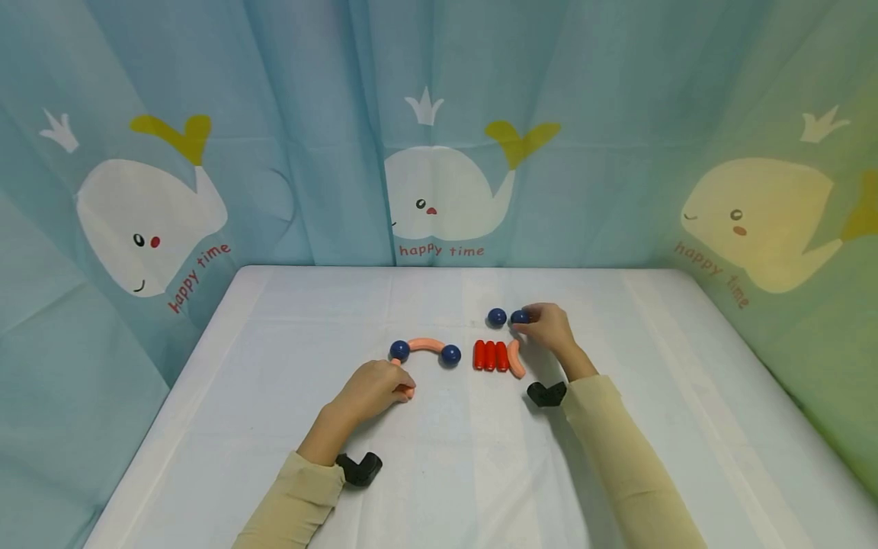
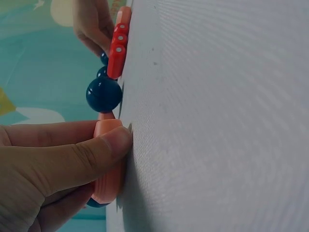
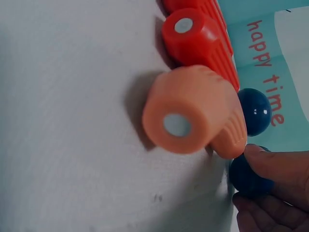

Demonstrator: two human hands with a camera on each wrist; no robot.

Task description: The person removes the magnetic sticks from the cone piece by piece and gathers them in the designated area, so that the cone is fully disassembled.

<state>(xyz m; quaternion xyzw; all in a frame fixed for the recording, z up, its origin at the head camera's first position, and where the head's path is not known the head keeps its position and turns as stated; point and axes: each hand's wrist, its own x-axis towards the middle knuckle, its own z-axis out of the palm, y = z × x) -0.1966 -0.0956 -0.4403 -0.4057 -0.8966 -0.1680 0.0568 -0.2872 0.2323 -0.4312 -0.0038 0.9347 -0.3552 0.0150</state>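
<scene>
My left hand (image 1: 373, 387) pinches a curved orange magnetic rod (image 2: 110, 164) between thumb and fingers, low over the table. The rod's upper end meets a blue ball (image 1: 399, 350), which joins another curved orange rod (image 1: 427, 345) and a second blue ball (image 1: 450, 355) in an arch. At the back right, my right hand (image 1: 546, 326) pinches a blue ball (image 3: 250, 176) between thumb and fingertips. Just left of it sits one more blue ball (image 1: 497, 318). In front of that hand lies a loose curved orange rod (image 1: 516, 359), its pale magnet end facing the right wrist camera.
Three red rods (image 1: 490, 356) lie side by side against the loose orange rod, between the hands. A white cloth covers the table (image 1: 446, 473). Behind and around it hangs a blue curtain (image 1: 329, 152) with whale prints. Black wrist cameras sit at both cuffs.
</scene>
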